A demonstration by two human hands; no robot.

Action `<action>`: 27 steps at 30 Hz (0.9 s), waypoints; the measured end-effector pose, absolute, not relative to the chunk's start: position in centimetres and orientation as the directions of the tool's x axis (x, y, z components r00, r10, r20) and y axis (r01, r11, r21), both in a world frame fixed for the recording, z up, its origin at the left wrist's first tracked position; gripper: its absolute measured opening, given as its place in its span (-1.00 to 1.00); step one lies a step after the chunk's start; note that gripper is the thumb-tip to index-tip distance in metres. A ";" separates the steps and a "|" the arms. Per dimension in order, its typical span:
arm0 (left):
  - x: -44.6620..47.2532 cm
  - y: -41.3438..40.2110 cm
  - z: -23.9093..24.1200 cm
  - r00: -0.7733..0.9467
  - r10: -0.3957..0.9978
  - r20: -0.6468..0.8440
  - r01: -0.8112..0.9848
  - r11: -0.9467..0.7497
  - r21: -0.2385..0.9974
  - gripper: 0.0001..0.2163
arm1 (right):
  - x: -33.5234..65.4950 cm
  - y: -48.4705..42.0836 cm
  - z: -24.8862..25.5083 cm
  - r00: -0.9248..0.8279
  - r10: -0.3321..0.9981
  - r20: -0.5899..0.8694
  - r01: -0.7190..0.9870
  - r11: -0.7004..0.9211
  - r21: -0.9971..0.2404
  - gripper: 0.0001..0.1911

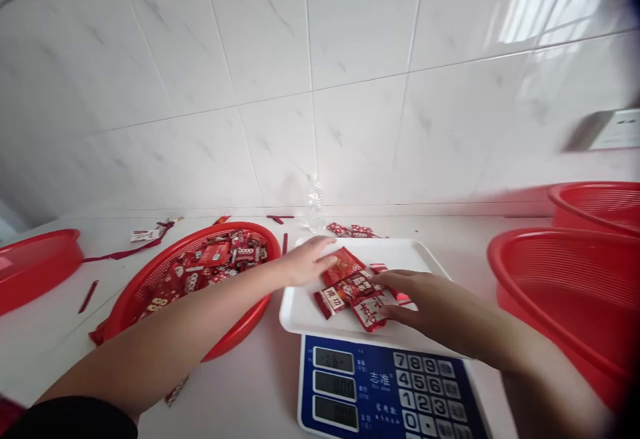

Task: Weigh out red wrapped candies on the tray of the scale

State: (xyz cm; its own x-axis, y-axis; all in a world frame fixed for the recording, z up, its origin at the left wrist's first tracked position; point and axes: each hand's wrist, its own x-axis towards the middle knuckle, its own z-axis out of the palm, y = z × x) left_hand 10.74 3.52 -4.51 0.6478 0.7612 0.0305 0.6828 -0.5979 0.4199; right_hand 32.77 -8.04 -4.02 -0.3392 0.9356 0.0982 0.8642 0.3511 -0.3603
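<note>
A white tray (400,252) sits on a blue-faced scale (385,389) at the centre front. On the tray lies a small pile of red snack packets (350,289). My left hand (305,262) reaches across from the left and rests its fingers on the top packet. My right hand (425,302) lies flat on the right side of the pile, fingers spread over the packets. A red round basket (135,299) to the left holds several more red packets.
Two empty red baskets (565,279) stand stacked at the right, and another red basket (35,265) at the far left. A clear plastic bottle (316,205) stands by the tiled wall. Loose packets (353,230) and red strips lie on the white counter.
</note>
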 end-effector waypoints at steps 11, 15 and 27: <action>-3.9 7.9 -4.8 0.406 0.912 -0.067 0.895 -0.381 0.231 -0.72 | 34.1 -7.2 -6.8 -0.274 0.911 0.309 0.896 0.359 -0.263 -0.52; -3.9 7.2 -5.4 0.394 0.917 -0.064 0.902 -0.372 0.218 -0.78 | 34.3 -7.4 -6.8 -0.271 0.922 0.276 0.916 0.335 -0.221 -0.48; 5.4 -3.2 0.7 0.530 0.785 0.322 0.628 -0.618 0.473 -0.50 | 31.0 -8.5 -3.4 -0.223 0.918 0.327 0.757 0.375 -0.535 -0.59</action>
State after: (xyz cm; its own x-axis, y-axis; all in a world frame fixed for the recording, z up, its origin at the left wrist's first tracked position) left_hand 5.41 -3.23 0.70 0.5297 0.7845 0.3224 0.6275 -0.6182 0.4734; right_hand 31.04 -8.54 -3.43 -0.2232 0.9183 0.3270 0.7571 0.3746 -0.5351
